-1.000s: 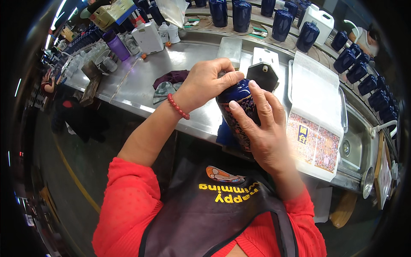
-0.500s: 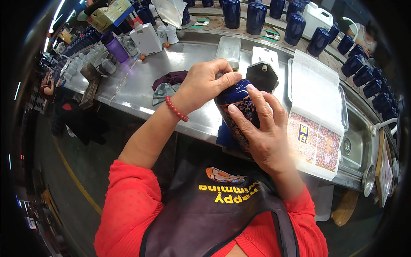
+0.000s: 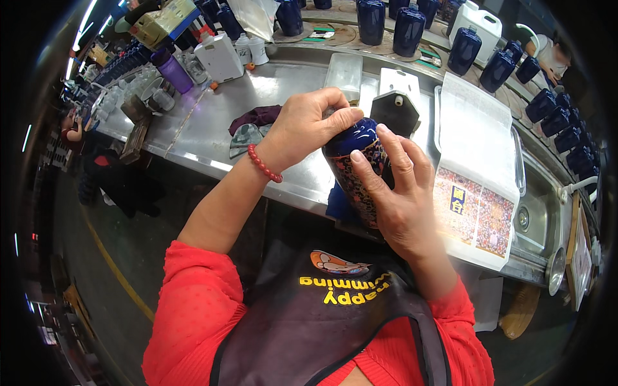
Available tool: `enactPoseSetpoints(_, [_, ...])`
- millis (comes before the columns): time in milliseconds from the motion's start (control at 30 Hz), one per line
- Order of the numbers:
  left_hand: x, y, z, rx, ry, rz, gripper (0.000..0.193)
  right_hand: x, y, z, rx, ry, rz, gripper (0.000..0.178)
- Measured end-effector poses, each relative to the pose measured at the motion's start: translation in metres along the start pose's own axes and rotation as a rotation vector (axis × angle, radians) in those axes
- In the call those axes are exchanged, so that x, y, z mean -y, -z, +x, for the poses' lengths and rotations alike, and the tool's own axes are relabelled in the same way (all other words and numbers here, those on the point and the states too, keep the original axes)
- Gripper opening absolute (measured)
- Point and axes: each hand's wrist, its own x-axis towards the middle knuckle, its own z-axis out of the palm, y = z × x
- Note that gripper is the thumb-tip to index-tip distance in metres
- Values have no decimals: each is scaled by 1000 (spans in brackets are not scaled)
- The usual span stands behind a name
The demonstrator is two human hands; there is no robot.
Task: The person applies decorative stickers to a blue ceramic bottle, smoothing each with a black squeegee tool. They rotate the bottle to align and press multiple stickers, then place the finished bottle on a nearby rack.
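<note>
A patterned label band [image 3: 362,186] wraps the dark blue bottle held over the worktop [image 3: 212,122] edge. To the right lies a white sheet [image 3: 477,167] with colourful printed squares at its near end. A yellow-green carton [image 3: 162,19] stands far left, near white plastic jugs [image 3: 219,56]

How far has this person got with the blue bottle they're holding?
Done: rows of similar dark blue bottles stand along the back of the steel counter. In hand: the right hand cradles one dark blue patterned bottle while the left hand works at its top, fingertips pinched there. Whether more bottles wait unfinished cannot be told; the top itself is hidden under the fingers.
</note>
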Motion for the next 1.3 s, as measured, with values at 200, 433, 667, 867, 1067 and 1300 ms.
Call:
enactPoseSetpoints(200, [0, 1, -1, 13, 12, 13, 29, 0, 0, 0, 21, -15, 6, 51])
enactPoseSetpoints(433, [0, 0, -1, -10, 1, -11, 36, 0, -4, -4, 11, -27, 22, 53])
enactPoseSetpoints(667, [2, 0, -1, -28, -20, 1, 38, -3, 10, 3, -102, -79, 131, 68])
enactPoseSetpoints(867, [-1, -1, 0, -36, -30, 58, 39, 4, 18, 33, -14, -17, 375, 29])
enactPoseSetpoints(1067, [-5, -1, -3, -84, -37, 87, 40, -21, 20, 38, -67, -380, 561, 23])
enactPoseSetpoints(1300, [-14, -3, -1, -107, -28, 290, 39, -31, 12, 29, -158, -583, 778, 21])
